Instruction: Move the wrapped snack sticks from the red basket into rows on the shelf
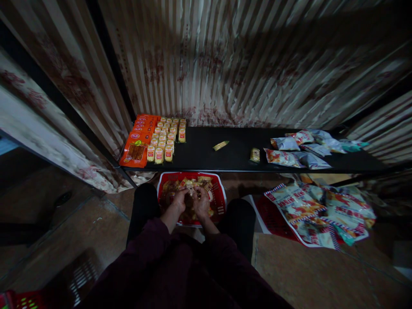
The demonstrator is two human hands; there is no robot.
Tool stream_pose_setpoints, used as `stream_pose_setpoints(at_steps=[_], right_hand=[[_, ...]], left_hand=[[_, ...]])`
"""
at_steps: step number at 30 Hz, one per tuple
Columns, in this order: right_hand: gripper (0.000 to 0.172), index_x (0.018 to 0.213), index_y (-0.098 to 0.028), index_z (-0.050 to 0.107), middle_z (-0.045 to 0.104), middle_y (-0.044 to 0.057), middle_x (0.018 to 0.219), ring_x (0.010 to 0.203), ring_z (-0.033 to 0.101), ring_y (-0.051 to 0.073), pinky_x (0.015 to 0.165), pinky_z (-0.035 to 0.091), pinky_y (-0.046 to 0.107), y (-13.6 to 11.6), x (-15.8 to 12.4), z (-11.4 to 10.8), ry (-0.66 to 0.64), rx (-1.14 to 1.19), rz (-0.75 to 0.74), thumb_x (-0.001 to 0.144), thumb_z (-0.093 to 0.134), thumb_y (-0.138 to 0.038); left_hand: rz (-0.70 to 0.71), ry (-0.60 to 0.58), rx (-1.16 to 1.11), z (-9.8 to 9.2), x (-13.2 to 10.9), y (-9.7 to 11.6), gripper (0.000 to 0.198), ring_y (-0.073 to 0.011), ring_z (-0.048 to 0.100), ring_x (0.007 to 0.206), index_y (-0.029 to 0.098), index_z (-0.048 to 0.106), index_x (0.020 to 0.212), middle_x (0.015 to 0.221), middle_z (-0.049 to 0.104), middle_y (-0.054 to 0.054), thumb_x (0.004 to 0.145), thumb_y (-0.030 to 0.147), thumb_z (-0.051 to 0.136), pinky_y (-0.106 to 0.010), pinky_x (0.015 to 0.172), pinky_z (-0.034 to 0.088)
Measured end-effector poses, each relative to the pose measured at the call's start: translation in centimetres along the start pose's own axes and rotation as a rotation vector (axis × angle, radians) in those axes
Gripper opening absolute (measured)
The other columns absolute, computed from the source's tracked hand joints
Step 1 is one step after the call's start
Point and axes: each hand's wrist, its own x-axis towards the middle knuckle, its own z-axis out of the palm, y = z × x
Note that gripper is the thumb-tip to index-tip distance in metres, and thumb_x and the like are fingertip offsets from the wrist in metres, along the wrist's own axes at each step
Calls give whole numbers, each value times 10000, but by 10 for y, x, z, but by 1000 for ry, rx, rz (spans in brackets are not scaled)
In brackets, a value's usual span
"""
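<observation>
Left hand (179,198) and right hand (201,202), fingers curled on packets (206,179), work in the half-full basket (222,201); neat rows (164,139) already line the shelf (206,154).

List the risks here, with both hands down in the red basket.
The left hand and right hand crowd one heap of packets in the red basket, so some may spill over its rim. The single packet lies near the front edge of the black shelf and might get knocked off.
</observation>
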Motion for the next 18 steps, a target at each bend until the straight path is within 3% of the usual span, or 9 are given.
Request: stream_pose_setpoints(at_steps=[7,12,18], right_hand=[[208,857,-209,647,640,76,888,907,529,241,877,404,406,2,0,-5,16,-68,-6,758,464,-213],[258,894,-187,649,656,80,913,904,557,233,865,429,396,11,-1,-1,-26,-21,21,762,429,-216],[263,910,-180,637,664,86,928,903,579,219,868,438,385,12,0,1,-2,41,61,786,417,-252]], left_hand=[[-52,35,-36,5,-12,9,167,-115,576,661,184,643,684,648,643,14,564,68,647,-237,733,420],[-54,-25,9,7,-16,12,235,-142,608,723,182,681,775,712,678,-17,577,71,620,-248,722,436],[-34,-12,21,8,-18,13,234,-145,602,720,179,681,756,709,671,-21,567,59,615,-265,744,436]])
